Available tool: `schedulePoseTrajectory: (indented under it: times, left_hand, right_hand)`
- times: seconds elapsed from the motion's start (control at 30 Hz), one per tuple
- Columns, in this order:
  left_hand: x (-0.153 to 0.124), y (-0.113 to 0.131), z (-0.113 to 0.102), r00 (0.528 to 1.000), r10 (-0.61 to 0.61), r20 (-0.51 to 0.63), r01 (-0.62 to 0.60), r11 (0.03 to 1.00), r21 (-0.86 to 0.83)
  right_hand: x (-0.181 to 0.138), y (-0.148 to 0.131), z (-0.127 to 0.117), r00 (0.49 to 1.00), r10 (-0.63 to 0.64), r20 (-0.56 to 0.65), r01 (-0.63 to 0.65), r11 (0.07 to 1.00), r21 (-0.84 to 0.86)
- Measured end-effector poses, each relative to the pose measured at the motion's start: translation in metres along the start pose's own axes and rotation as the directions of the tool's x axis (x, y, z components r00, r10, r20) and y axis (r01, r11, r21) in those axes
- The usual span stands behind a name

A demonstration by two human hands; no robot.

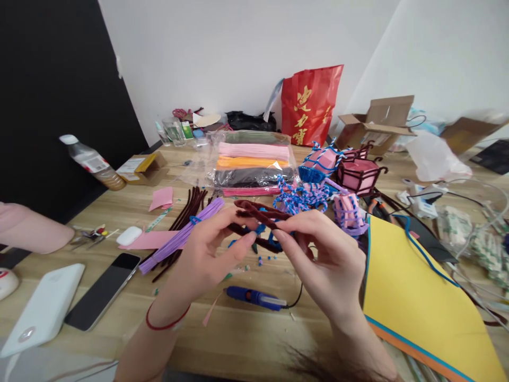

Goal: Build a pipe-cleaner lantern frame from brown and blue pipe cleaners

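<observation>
Brown pipe cleaners [260, 212], bent into a loop-like shape, are held up over the table between both hands. My left hand [212, 249] pinches their left side between thumb and fingers. On the right side, my right hand [324, 260] grips them with thumb and forefinger. Bits of blue show among the brown, partly hidden by my fingers. Below the hands lies a blue glue gun [254, 298] with its cord running right. Purple pipe cleaners [183, 236] lie left of my left hand, across a bunch of loose brown ones [178, 223].
Pink lanterns with brown frames [360, 175] stand at the back right, near a blue-and-white twisted heap [302, 196]. Yellow foam sheets [417, 286] lie at right. A phone [103, 291], a power bank [43, 307] and a bottle [93, 162] occupy the left. A red bag [312, 106] stands behind.
</observation>
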State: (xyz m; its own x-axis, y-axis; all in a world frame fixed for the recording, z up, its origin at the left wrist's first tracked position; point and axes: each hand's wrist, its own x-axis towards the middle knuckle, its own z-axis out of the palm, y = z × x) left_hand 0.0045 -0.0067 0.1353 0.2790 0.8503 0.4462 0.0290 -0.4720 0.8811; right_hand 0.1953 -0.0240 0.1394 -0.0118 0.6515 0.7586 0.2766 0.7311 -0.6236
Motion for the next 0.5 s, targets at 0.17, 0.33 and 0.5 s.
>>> schedulePoseTrajectory:
  times: [0.17, 0.33, 0.5]
  left_hand:
    - [0.0, 0.004, 0.002, 0.999, 0.001, -0.046, -0.003, 0.999, -0.046]
    - [-0.002, 0.009, 0.004, 0.996, -0.011, -0.088, 0.005, 0.997, -0.076]
    - [-0.004, 0.01, 0.008, 0.992, -0.027, -0.122, 0.02, 0.998, -0.06]
  right_hand:
    - [0.001, 0.001, 0.0, 0.994, -0.108, -0.004, 0.108, 0.994, 0.008]
    - [0.001, 0.001, 0.001, 0.981, -0.192, -0.019, 0.192, 0.981, -0.016]
    - [0.001, 0.0, 0.0, 0.971, -0.237, -0.018, 0.235, 0.969, -0.082]
